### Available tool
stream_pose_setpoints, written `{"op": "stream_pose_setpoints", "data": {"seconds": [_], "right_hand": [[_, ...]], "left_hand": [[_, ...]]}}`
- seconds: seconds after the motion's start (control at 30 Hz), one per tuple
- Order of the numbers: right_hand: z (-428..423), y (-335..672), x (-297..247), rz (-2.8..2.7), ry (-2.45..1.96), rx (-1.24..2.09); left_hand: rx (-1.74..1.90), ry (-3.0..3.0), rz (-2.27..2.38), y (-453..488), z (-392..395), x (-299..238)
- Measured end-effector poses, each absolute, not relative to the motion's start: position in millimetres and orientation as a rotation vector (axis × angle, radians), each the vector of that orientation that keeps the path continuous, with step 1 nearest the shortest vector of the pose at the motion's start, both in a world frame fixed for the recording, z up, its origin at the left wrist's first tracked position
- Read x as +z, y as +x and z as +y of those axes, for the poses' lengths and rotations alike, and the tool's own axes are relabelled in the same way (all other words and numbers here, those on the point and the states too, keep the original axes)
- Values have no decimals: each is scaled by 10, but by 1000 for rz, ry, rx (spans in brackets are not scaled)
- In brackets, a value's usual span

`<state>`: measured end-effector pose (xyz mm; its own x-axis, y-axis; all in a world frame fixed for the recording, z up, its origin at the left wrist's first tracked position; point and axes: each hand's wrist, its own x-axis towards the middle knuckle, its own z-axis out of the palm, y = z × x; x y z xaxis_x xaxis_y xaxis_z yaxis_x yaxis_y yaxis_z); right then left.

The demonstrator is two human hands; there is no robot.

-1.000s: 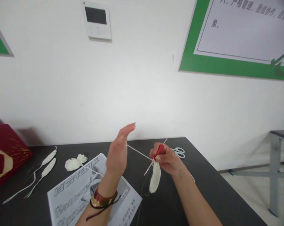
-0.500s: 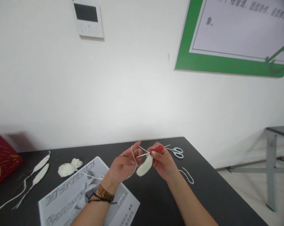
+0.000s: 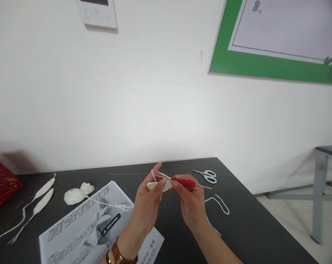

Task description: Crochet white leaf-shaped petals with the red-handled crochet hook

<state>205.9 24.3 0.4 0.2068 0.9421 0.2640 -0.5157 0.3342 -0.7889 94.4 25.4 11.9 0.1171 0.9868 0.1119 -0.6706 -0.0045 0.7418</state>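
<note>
My left hand [image 3: 148,201] pinches a small white crocheted piece [image 3: 161,185] between thumb and fingers. White yarn [image 3: 153,173] loops over its raised index finger. A crochet hook with a red handle [image 3: 184,181] lies in my right hand [image 3: 192,201], whose thumb and fingers are closed around it. The hook's tip meets the edge of the crocheted piece, where the left thumb and the working yarn partly hide it. Two finished-looking white leaf-shaped crocheted pieces [image 3: 44,201] with yarn tails lie at the far left of the table.
A small bundle of white yarn [image 3: 74,195] lies beside printed sheets [image 3: 80,234] on the black table [image 3: 251,227]. Scissors [image 3: 209,176] and a loose yarn strand [image 3: 222,205] lie to the right. A red box [image 3: 2,181] stands at the left edge, against the wall.
My left hand has come in to pinch the crocheted piece, which was hanging below the hook and now lies sideways. The red handle has tilted down to the right. The view has shifted slightly.
</note>
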Motion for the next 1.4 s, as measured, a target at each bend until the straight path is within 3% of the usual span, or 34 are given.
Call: {"op": "stream_pose_setpoints", "data": {"seconds": [0.7,0.93,1.4], "right_hand": [[290,2093,-69,-795,-678,1209],[297,2097,-60,-736,-679,1284],[285,2131,3,-747,-650,1302]], "left_hand": [[1561,986,839,971,195,41],[1491,681,629,946,218,33],[1287,897,682,817,291,118]]}}
